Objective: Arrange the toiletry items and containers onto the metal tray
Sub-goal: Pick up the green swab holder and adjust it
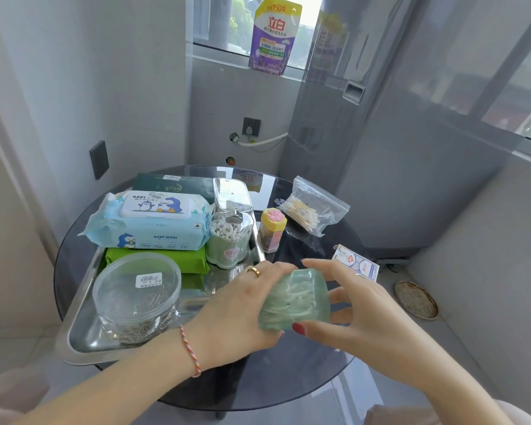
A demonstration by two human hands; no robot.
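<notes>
Gripping a green translucent box between them, left hand and right hand hover beside the crowded metal tray.

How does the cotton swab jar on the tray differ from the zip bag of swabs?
The cotton swab jar stands upright on the metal tray; the zip bag of swabs lies flat on the glass table, off the tray. The jar is rigid with a green base; the bag is soft and clear. Both hold cotton swabs.

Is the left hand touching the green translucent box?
Touching. The head view shows the left hand lying against the green translucent box, fingers overlapping its left edge.
</notes>
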